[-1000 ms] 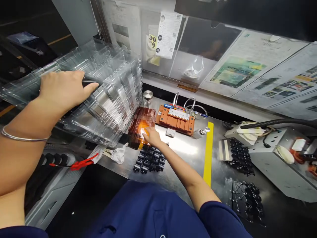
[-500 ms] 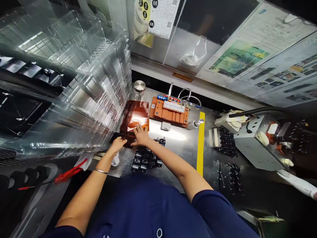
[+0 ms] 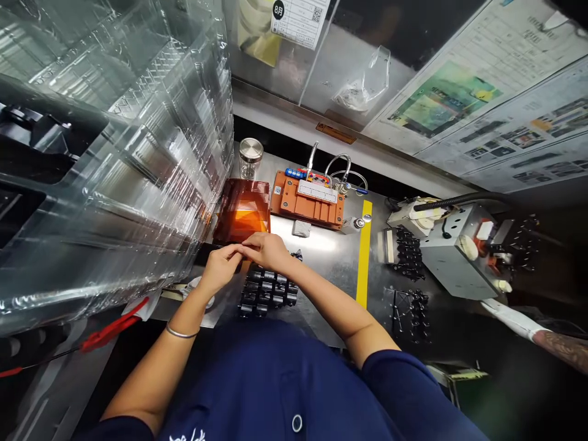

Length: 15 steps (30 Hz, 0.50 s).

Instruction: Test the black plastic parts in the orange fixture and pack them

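My left hand (image 3: 222, 266) and my right hand (image 3: 267, 251) meet at the fingertips, just in front of an amber see-through box (image 3: 245, 205). Both are closed in a pinch; whatever lies between the fingers is hidden or too small to name. Just below my right hand, several black moulded parts (image 3: 269, 291) lie in rows on the metal bench. Behind the box stands a glass jar with a metal lid (image 3: 251, 158). An orange-brown fixture (image 3: 310, 203) with a white strip and hoses sits right of the box.
Stacked clear plastic trays (image 3: 169, 153) rise close on the left. A red-handled tool (image 3: 114, 327) is below them. Yellow tape (image 3: 364, 257) crosses the bench. Farther right are a grey machine (image 3: 452, 251), more black parts (image 3: 408, 254) and another person's white-sleeved arm (image 3: 509, 318).
My right hand has drawn back from the amber box toward my body. My left hand has moved to meet it, and the fingertips now touch. The view has shifted slightly.
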### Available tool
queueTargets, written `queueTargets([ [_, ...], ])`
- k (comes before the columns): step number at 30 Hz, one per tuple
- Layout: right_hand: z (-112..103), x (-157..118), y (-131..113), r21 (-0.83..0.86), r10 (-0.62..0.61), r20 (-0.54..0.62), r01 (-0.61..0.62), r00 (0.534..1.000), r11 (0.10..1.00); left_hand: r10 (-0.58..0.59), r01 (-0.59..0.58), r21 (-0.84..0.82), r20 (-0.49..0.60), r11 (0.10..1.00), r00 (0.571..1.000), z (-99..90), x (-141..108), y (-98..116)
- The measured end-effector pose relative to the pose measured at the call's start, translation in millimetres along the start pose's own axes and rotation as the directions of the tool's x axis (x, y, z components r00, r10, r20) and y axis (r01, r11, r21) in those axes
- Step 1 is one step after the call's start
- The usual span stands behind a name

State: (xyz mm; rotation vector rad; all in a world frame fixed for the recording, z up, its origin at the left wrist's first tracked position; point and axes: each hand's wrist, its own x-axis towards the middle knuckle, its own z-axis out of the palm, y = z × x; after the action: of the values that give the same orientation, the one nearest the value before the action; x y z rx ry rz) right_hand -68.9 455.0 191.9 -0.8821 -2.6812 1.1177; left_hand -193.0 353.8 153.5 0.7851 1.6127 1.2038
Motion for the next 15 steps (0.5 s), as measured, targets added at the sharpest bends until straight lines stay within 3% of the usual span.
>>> queueTargets([
  [6,-37,6,6,0.05,-0.121,0.222,0.113,0.968,0.992,0.04,-0.042,0.033,0.047,0.999,0.998,2.9,3,11],
  [12,-47,16,3,0.084,-0.087,0.261,0.067,0.961,0.994,0.138,-0.141,0.137,0.029,0.981,0.99,3.6,4,14],
  [15,-46,23,9,0.138,-0.046,0.253,0.011,0.967,0.99,0.103,-0.104,0.073,0.021,0.992,0.994,4.2,5,10],
])
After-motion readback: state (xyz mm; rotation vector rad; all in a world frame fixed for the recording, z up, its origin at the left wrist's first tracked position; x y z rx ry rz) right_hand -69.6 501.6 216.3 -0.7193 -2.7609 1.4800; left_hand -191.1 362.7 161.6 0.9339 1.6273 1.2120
